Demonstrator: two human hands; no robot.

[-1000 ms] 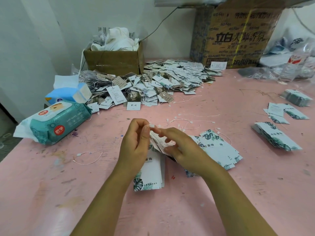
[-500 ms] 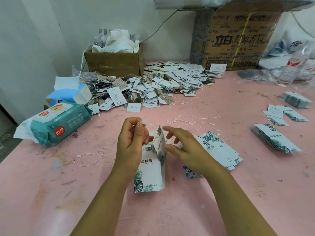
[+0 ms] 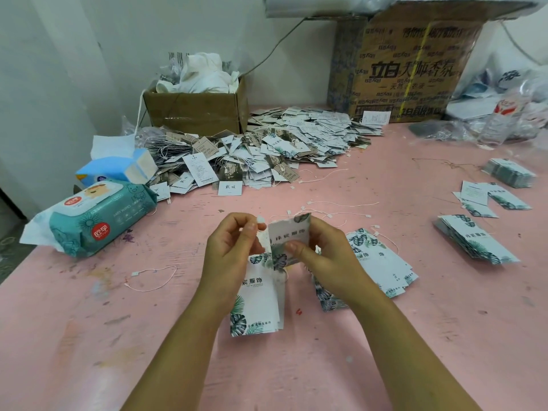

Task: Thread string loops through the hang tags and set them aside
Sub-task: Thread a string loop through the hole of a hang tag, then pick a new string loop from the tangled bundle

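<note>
My left hand (image 3: 234,253) pinches the small white clasp of a string loop (image 3: 261,226) between thumb and forefinger, level with the top of a hang tag. My right hand (image 3: 326,256) holds that white, leaf-printed hang tag (image 3: 292,235) upright by its edges. Under my hands a small stack of the same tags (image 3: 258,310) lies on the pink table (image 3: 89,336). Another fanned stack of tags (image 3: 382,265) lies just right of my right hand. Several loose string loops (image 3: 335,207) lie beyond my hands.
A big heap of strung tags (image 3: 267,152) fills the back middle, before a small carton (image 3: 195,109) and a large printed carton (image 3: 406,66). A wet-wipes pack (image 3: 100,215) and tissue box (image 3: 118,167) sit left. More tag stacks (image 3: 477,244) lie right. One string loop (image 3: 151,277) lies front left.
My right hand has turned the tag upright and face-on toward me. My left hand has kept the clasp pinched at the tag's top.
</note>
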